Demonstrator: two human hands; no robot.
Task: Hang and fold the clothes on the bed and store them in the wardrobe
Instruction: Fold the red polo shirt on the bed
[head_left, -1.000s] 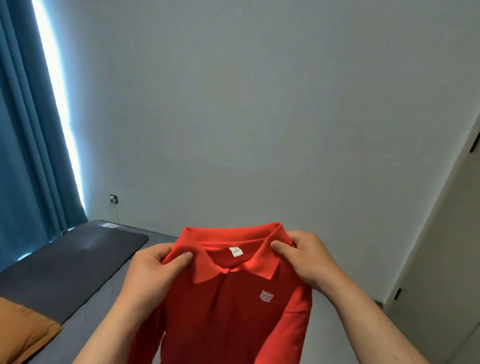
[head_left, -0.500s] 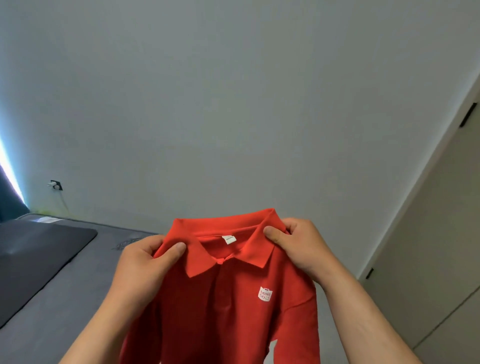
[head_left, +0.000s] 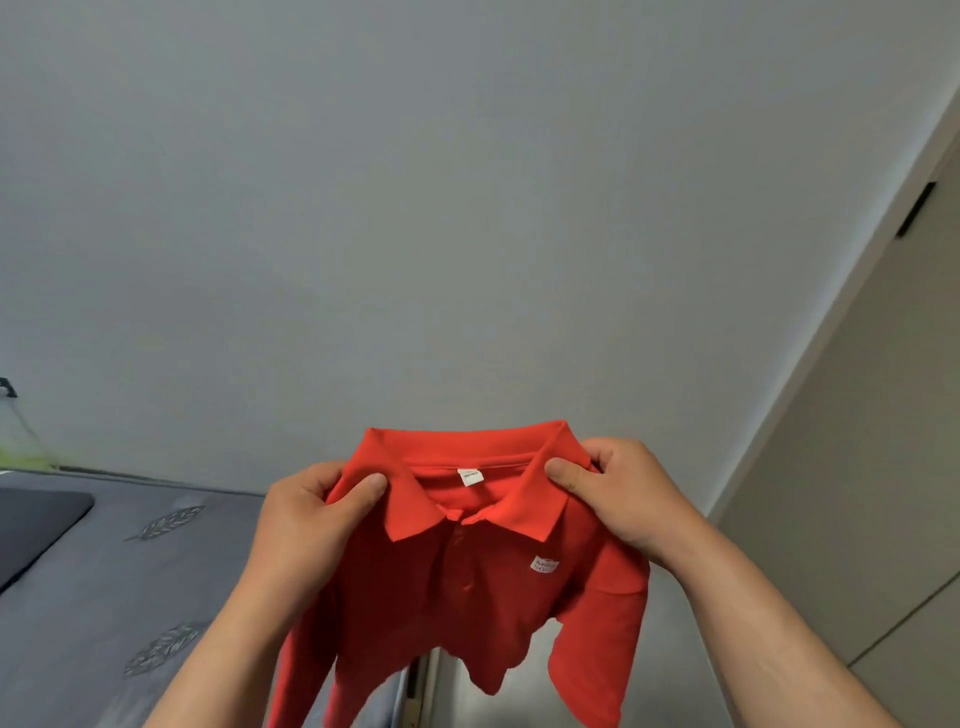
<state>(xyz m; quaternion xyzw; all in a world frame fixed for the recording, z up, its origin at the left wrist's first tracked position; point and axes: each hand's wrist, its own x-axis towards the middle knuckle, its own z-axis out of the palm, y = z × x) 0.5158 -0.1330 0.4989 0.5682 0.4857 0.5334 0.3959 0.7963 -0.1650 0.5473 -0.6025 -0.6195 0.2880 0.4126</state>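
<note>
A red polo shirt (head_left: 467, 587) hangs in the air in front of me, collar up, with a small white logo on its chest. My left hand (head_left: 306, 525) pinches the shirt's left shoulder beside the collar. My right hand (head_left: 623, 499) pinches the right shoulder, thumb on the collar's edge. The sleeves and hem dangle below my hands. The grey bed (head_left: 93, 597) lies at the lower left. A beige wardrobe door (head_left: 872, 467) stands at the right.
A dark mat (head_left: 31, 525) lies on the bed at the far left. A plain grey wall fills the view ahead. A strip of floor (head_left: 675, 675) runs between the bed's edge and the wardrobe.
My view has swung to the right: the blue curtain and bright window have left the frame and more of the wardrobe shows. Both hands keep their hold on the shirt's shoulders.
</note>
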